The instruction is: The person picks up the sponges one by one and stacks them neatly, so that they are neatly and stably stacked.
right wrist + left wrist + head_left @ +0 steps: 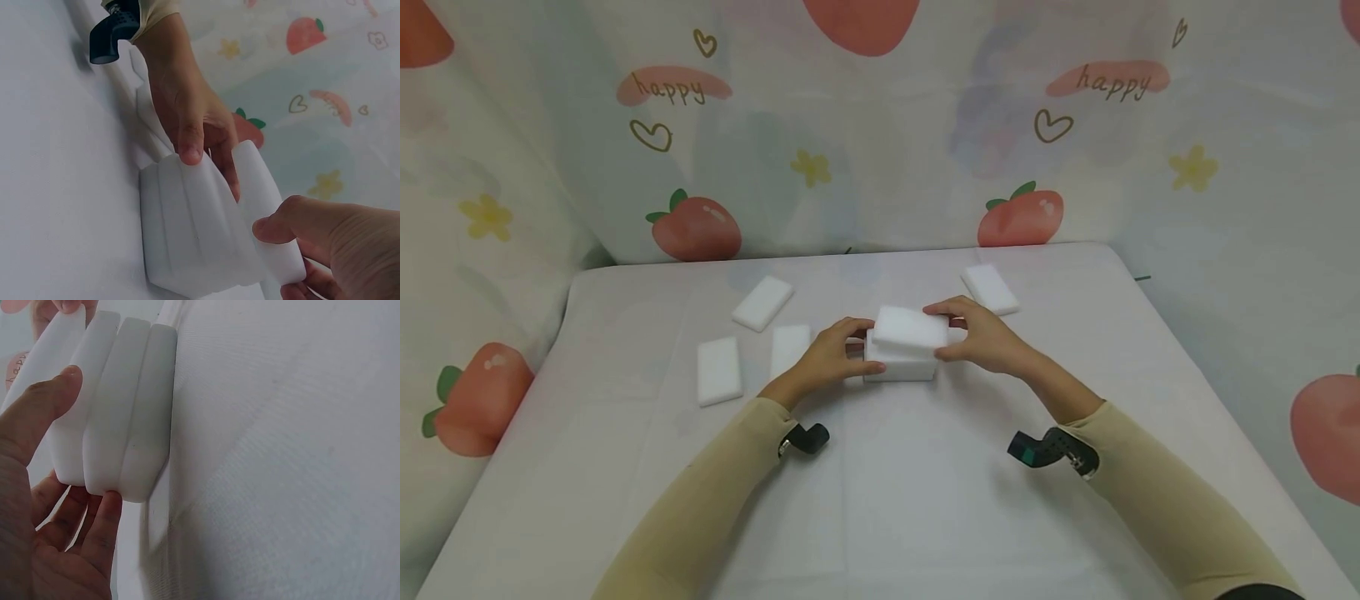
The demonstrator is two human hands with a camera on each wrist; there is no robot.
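Note:
A stack of white sponges [901,368] stands on the table, its blocks lying flat on one another. My left hand [827,354] grips the stack's left end, thumb on the near side and fingers on the far side. Above it, my right hand [988,337] pinches one more white sponge [913,327] by its right end. That top sponge is tilted and turned a little against the stack; in the right wrist view a wedge-shaped gap shows between the held sponge [265,194] and the stacked sponges [187,219].
Loose white sponges lie flat on the table [910,500]: one at far left [763,302], one at near left [719,372], one partly behind the left hand [790,348], and one beyond the right hand [990,288]. A printed curtain [895,150] hangs behind.

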